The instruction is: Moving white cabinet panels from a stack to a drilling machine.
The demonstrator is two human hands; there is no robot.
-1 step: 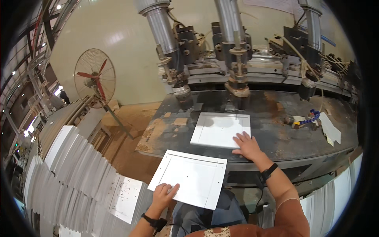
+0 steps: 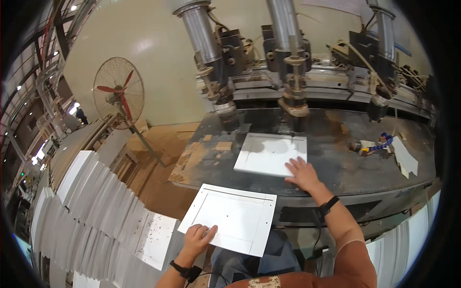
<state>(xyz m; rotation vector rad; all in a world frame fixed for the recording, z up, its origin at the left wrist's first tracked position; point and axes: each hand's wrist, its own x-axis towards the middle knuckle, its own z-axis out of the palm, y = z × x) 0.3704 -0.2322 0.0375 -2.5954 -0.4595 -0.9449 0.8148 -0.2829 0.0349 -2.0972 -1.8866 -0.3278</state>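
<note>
The left hand [image 2: 199, 239] is gripping the near white panel [image 2: 235, 211] by its lower left edge, fingers curling in and thumb lying over the top face. This panel is tilting above the lap, in front of the table [image 2: 331, 163] and apart from the other panel. The right hand [image 2: 301, 174] is spreading its fingers wide and resting them on the near right corner of the far white panel [image 2: 264, 161]; it is touching this panel without closing around it. The far panel is lying flat on the table, just in front of the left and middle machine heads [image 2: 294, 111].

The work is looking partway along. The near panel is already showing a dark slot along its far edge and several small holes. The far panel is showing a line along its far edge too, and a small mark near its middle; whether it is carrying all the same holes is too small to tell. Handling of both panels is seemingly unfinished, since each is keeping a hand busy.

More panels are standing in a long stack [image 2: 103, 201] on the left and another stack [image 2: 403, 240] on the right; which of these are done or waiting, the view is not showing.
</note>
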